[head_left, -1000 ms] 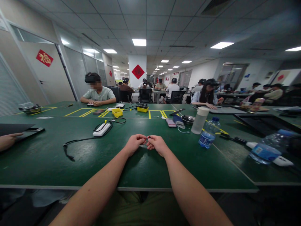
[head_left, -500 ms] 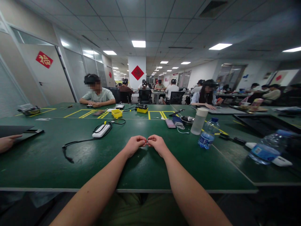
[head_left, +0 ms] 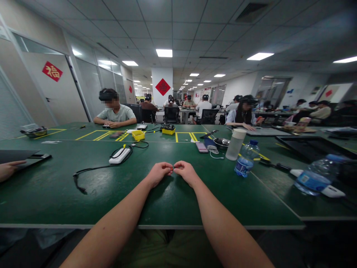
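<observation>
Both of my hands meet above the green table [head_left: 111, 201], near its middle. My left hand [head_left: 160, 173] is closed in a pinch on a tiny red item [head_left: 171, 169], mostly covered by the fingertips. Just to its right, my right hand [head_left: 186, 172] is also pinched, its fingertips almost touching the left ones. Whatever it holds is too small and hidden to name. A white power bank [head_left: 119, 155] with a black cable lies to the left of my hands.
A frosted bottle [head_left: 236, 144] and two water bottles [head_left: 247, 159] [head_left: 316, 176] stand on the right. Farther back are yellow boxes [head_left: 138, 135] [head_left: 168, 131] and a metal bowl [head_left: 221, 142]. Another person's hand [head_left: 9, 169] rests at the left edge; people sit across the table.
The fingertips of my two hands have shifted slightly, with a small gap now showing between them. The view has moved very little.
</observation>
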A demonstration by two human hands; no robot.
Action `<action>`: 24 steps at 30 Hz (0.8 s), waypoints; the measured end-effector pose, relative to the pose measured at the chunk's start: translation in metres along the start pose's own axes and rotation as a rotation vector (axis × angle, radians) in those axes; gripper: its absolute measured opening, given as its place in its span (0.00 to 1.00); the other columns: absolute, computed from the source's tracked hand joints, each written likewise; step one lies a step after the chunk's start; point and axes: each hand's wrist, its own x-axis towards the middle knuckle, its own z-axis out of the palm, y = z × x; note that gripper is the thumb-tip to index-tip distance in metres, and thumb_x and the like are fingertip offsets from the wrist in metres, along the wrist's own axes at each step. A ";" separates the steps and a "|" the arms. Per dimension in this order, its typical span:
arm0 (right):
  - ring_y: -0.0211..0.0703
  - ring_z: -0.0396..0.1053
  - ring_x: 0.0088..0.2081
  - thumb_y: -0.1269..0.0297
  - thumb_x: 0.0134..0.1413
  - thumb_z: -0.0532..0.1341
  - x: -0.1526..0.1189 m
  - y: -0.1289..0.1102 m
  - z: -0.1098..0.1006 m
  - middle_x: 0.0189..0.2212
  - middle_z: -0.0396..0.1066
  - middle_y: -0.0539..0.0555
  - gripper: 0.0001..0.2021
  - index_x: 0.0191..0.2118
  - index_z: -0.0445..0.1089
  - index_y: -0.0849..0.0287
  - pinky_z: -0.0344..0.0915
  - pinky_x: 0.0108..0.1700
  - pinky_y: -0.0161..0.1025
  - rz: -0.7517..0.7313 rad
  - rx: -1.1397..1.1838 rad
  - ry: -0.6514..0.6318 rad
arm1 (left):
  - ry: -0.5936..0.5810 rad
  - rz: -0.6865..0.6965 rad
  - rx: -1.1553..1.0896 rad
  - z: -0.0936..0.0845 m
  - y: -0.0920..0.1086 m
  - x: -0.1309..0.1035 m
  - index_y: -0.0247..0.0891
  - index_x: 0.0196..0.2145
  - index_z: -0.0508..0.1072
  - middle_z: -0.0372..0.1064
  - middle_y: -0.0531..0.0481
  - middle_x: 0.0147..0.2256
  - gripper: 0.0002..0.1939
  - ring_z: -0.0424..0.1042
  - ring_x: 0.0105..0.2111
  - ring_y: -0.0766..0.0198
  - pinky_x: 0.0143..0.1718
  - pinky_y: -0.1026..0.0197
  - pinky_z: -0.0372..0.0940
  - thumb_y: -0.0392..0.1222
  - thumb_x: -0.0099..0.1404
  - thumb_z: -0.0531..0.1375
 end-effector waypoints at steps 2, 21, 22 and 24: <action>0.38 0.66 0.27 0.65 0.39 0.64 0.001 0.004 0.000 0.27 0.70 0.50 0.11 0.33 0.70 0.61 0.62 0.31 0.35 0.005 -0.016 0.008 | 0.013 0.010 0.041 0.000 0.000 0.000 0.32 0.33 0.74 0.70 0.51 0.25 0.09 0.66 0.24 0.70 0.30 0.66 0.62 0.33 0.52 0.59; 0.36 0.66 0.24 0.71 0.38 0.62 0.001 0.001 0.001 0.23 0.70 0.48 0.13 0.36 0.71 0.61 0.61 0.29 0.33 0.077 -0.045 -0.025 | 0.090 0.045 0.220 0.004 0.006 -0.001 0.33 0.31 0.72 0.69 0.53 0.23 0.06 0.66 0.23 0.69 0.26 0.66 0.60 0.34 0.52 0.61; 0.36 0.65 0.24 0.71 0.38 0.62 0.001 0.001 0.001 0.23 0.69 0.48 0.13 0.36 0.71 0.61 0.61 0.29 0.33 0.078 -0.048 -0.027 | 0.079 0.044 0.214 0.004 0.006 0.000 0.33 0.31 0.72 0.69 0.53 0.23 0.06 0.66 0.23 0.69 0.26 0.66 0.60 0.34 0.52 0.61; 0.35 0.64 0.23 0.71 0.38 0.62 0.001 0.000 0.001 0.22 0.68 0.47 0.12 0.35 0.70 0.61 0.60 0.29 0.33 0.076 -0.057 -0.030 | 0.064 0.045 0.202 0.003 0.005 0.000 0.33 0.31 0.72 0.69 0.53 0.24 0.06 0.66 0.23 0.69 0.26 0.66 0.60 0.34 0.52 0.61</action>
